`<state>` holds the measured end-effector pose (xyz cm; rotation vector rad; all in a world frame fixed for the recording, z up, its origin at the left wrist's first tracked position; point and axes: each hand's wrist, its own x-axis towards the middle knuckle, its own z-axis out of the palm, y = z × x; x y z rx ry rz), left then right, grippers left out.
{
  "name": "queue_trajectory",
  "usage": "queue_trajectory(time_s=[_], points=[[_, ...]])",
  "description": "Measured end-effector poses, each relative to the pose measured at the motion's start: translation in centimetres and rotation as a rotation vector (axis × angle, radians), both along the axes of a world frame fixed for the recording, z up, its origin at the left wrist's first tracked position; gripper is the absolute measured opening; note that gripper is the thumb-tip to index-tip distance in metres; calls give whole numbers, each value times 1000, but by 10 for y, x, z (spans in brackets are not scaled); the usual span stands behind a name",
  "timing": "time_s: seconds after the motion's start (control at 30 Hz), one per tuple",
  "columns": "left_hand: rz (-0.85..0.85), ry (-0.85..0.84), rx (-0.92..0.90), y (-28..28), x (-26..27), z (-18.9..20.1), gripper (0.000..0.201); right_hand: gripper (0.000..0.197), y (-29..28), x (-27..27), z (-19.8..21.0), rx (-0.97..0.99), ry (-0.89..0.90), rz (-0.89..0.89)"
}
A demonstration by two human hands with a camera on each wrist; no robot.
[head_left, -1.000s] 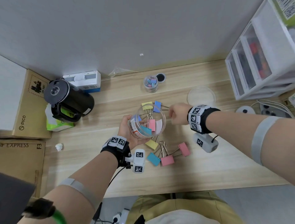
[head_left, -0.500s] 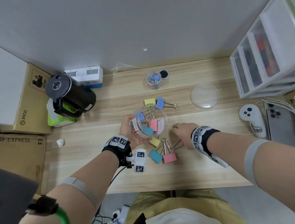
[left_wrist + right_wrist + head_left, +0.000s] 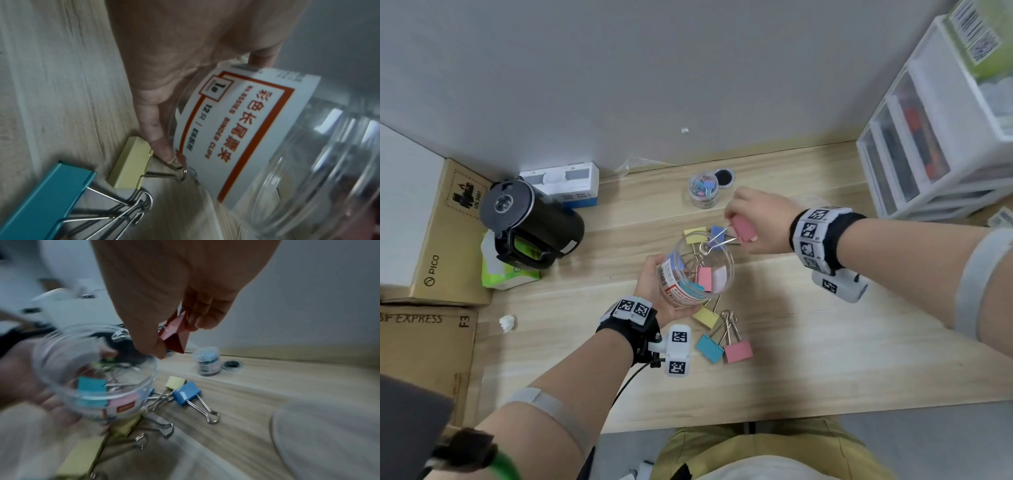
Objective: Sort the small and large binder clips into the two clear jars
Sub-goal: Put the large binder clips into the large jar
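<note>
My left hand (image 3: 654, 291) grips the large clear jar (image 3: 697, 274), tilted above the desk, with several big clips inside; its white and red label (image 3: 236, 123) faces the left wrist view. My right hand (image 3: 753, 222) pinches a large pink binder clip (image 3: 743, 229) just over the jar's far rim, wire arms pointing at the mouth. In the right wrist view that pink clip (image 3: 174, 335) sits between thumb and fingers. Loose large clips lie on the desk: yellow (image 3: 704, 317), teal (image 3: 709, 348), pink (image 3: 738, 351), and yellow (image 3: 695, 235) and blue (image 3: 186, 392) behind the jar. The small jar (image 3: 703, 190) of small clips stands further back.
A black kettle (image 3: 530, 222) and cardboard boxes (image 3: 441, 240) crowd the left. White plastic drawers (image 3: 935, 137) stand at the right. A black lid (image 3: 724, 178) lies by the small jar. A clear round lid (image 3: 329, 443) lies at the right in the right wrist view.
My right hand took a pink clip from the desk in front of the jar and lifted it up to the jar's far rim. My left hand kept holding the jar.
</note>
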<state>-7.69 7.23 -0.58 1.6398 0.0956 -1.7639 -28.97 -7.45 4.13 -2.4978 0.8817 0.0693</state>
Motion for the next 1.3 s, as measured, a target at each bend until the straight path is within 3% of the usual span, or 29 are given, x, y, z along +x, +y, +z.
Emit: queue_trajectory(time_s=[0.07,0.17,0.3,0.4,0.57,0.77,0.9,1.0,1.13,1.3], points=[[-15,8,10,-1,-3,2,63,35,14,14,3,-67,40,173],[-35,34,20,-4,-8,4,62,20,34,33,-3,-141,63,286],[-64,75,8,-4,-11,7,63,39,47,46,-7,-150,169,332],[-58,102,0,-2,-11,8,66,45,48,46,-10,-122,189,309],[-55,114,-4,4,-7,6,69,30,45,38,-12,-108,62,295],[12,114,23,14,5,0,73,22,35,24,-19,-114,-117,34],[73,128,19,25,16,-4,70,25,31,24,-30,-5,59,-88],[119,153,11,36,26,-6,70,23,42,27,-41,127,331,41],[184,153,7,52,41,-6,70,22,65,43,-58,156,341,169],[239,155,-8,68,59,-4,68,53,81,73,-77,133,374,353]])
